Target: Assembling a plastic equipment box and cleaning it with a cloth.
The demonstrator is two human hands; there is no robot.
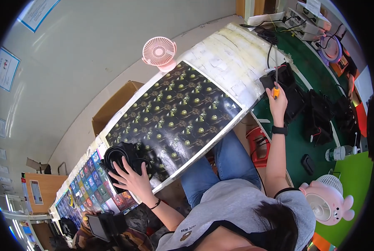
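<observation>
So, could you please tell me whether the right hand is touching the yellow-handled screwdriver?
Touching. The head view shows it: the fingers of the right hand close around the handle of the yellow-handled screwdriver.

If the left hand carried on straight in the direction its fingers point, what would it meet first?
Most likely the coiled black cable: the spread fingers of the left hand overlap it in the picture, though whether they touch it is unclear.

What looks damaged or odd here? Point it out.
The white table surface looks worn: past the right end of the black patterned mat, yellowish stains and dark crack-like lines run across it, breaking up its pale finish.
</observation>
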